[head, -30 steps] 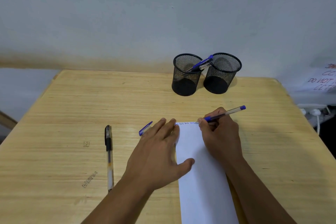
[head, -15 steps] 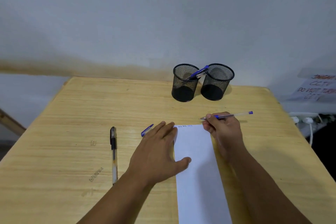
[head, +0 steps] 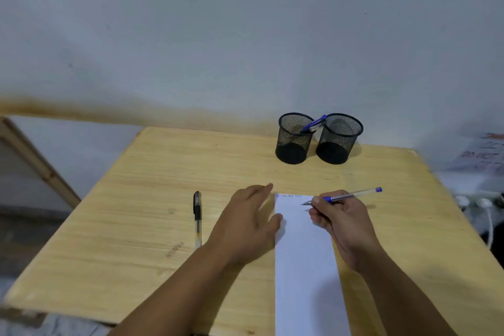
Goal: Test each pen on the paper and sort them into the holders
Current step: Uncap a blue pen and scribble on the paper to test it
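Observation:
My right hand (head: 342, 222) grips a clear pen with a blue grip and blue end cap (head: 354, 194), its tip just above the top of the white paper strip (head: 305, 267). Small scribbles mark the paper's top edge. My left hand (head: 249, 222) lies flat on the table at the paper's left edge, fingers spread, holding nothing. A black-capped pen (head: 197, 217) lies to the left on the wooden table (head: 136, 226). Two black mesh holders stand at the back: the left holder (head: 294, 139) has a blue pen (head: 313, 125) leaning in it, the right holder (head: 338, 139) looks empty.
The table's left edge drops off beside a wooden frame (head: 35, 163). On the right, past the table edge, are white plugs and cables (head: 482, 204) and a paper sign (head: 485, 155). A plain wall rises behind the holders.
My right hand lifted the pen off the paper's top edge and now holds it flatter, tip pointing left. The blue cap by my left fingers is now hidden. The camera tilted up.

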`<action>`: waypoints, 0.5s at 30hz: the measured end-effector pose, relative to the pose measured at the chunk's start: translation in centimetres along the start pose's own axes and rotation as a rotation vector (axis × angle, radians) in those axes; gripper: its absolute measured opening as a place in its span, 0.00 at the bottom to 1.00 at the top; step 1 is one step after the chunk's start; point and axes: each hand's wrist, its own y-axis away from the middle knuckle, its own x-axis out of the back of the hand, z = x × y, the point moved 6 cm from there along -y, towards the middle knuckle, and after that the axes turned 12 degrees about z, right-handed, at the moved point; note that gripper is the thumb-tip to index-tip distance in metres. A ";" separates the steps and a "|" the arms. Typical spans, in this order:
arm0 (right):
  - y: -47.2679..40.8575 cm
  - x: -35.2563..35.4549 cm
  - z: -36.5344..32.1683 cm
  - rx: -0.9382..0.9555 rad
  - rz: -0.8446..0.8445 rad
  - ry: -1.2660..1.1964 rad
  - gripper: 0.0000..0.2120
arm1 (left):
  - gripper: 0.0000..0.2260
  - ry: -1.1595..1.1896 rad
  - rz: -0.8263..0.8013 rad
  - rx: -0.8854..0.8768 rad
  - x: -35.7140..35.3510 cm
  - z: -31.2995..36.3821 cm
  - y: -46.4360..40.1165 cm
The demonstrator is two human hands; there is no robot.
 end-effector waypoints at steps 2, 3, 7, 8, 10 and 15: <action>0.6 -0.4 0.1 -0.006 -0.037 -0.022 0.03 | 0.22 -0.036 0.104 0.047 1.2 -1.2 -0.7; 0.8 -0.7 0.0 -0.010 -0.053 -0.037 0.03 | 0.19 -0.069 0.132 0.080 1.6 -2.1 -1.0; 1.5 -1.6 -0.1 -0.020 -0.098 -0.073 0.03 | 0.12 -0.216 0.087 0.195 2.8 -4.7 -1.8; 1.8 -1.9 -0.1 -0.020 -0.110 -0.079 0.02 | 0.10 -0.231 0.073 0.189 3.0 -4.8 -1.9; 2.2 -2.3 0.0 -0.017 -0.137 -0.080 0.02 | 0.08 -0.218 0.056 0.177 3.2 -4.8 -1.9; 3.4 -3.2 -0.1 0.014 -0.185 -0.043 0.02 | 0.06 -0.163 0.070 0.198 4.0 -4.5 -1.4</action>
